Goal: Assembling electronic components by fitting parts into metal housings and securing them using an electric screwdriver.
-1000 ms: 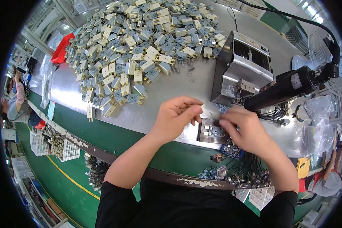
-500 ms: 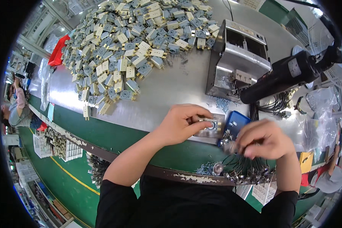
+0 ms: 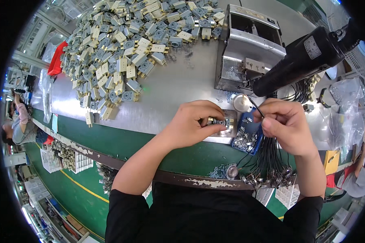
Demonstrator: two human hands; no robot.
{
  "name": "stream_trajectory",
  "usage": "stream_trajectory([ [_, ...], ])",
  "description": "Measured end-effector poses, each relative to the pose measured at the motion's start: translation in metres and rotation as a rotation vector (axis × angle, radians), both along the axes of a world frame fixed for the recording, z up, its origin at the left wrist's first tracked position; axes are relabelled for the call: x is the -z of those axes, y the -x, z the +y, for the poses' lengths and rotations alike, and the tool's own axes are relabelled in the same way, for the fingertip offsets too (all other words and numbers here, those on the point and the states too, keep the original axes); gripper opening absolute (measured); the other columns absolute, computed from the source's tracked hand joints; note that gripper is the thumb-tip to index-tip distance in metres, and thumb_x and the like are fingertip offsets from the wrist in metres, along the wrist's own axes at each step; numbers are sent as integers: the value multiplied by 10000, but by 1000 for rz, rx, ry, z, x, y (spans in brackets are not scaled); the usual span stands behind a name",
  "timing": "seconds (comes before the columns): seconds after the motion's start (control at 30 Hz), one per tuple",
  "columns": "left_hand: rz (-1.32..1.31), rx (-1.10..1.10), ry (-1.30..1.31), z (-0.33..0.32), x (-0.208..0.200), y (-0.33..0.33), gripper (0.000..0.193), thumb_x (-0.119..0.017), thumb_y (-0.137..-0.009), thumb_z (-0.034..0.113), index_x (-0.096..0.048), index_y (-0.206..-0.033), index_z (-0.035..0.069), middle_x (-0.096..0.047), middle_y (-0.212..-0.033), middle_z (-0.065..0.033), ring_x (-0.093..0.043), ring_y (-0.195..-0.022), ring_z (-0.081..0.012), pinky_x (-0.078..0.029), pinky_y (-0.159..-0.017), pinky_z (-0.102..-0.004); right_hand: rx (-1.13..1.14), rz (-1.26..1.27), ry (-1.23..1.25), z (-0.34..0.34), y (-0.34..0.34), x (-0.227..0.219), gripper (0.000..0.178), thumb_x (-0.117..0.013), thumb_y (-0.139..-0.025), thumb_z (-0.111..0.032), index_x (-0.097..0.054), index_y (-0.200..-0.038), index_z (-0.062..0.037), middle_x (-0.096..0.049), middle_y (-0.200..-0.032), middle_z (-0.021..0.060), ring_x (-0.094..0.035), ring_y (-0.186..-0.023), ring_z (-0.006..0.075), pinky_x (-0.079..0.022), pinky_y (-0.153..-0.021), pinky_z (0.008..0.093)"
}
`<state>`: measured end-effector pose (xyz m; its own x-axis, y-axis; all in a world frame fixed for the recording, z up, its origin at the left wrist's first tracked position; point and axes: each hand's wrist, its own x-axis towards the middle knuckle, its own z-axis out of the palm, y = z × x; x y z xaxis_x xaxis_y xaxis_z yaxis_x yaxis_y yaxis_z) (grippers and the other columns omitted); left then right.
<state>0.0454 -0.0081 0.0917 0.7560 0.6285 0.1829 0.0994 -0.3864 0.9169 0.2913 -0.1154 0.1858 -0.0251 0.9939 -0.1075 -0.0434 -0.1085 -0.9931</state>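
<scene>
My left hand (image 3: 194, 123) is closed, thumb and fingers pinching a small grey socket-like housing with metal contacts (image 3: 218, 122). It rests at a flat metal plate (image 3: 232, 130) near the table's front edge; my fingers hide part of it. My right hand (image 3: 287, 123) pinches a thin black cable (image 3: 256, 107), whose end carries a round silver metal cap (image 3: 241, 103). That cap hangs above the far end of a blue tray (image 3: 247, 120) holding small metal pieces (image 3: 244, 139). More black cables (image 3: 271, 156) with round metal ends run below my right hand to the table edge.
A large heap of grey and cream housings (image 3: 121, 52) covers the table's far left. A metal machine (image 3: 247, 48) with a black cylinder (image 3: 296, 60) stands at the far right. Small screws (image 3: 219, 171) lie beside a round metal cup (image 3: 232, 171) at the front edge. Plastic bags (image 3: 348, 109) lie right.
My right hand has moved up and away from the front edge, bringing the cable and its round cap over the tray. My left hand stays at the plate with the housing.
</scene>
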Motion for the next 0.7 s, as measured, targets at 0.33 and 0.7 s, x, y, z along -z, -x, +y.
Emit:
stream_trajectory([
  [0.33,-234,-91,-263,4,-6,-4,445,-845,-824,108,-722,-1244,26,-743,-1226,-152,-711,-1073,-282,-563,-917,-367,-88,-209,179,14,16,12,187,-682,-1028,-100,-744,-1109,57,-652,-797,-18,-497,-654,14,-390,-554,211],
  [0.7,-38,8,-232,-2,1,-8,377,-871,-827,125,-742,-1163,13,-768,-1201,-132,-691,-1249,-340,-559,-1022,-427,-78,-632,-95,10,10,31,141,-717,-934,-10,-745,-1041,77,-715,-889,138,-625,-762,160,-510,-701,308],
])
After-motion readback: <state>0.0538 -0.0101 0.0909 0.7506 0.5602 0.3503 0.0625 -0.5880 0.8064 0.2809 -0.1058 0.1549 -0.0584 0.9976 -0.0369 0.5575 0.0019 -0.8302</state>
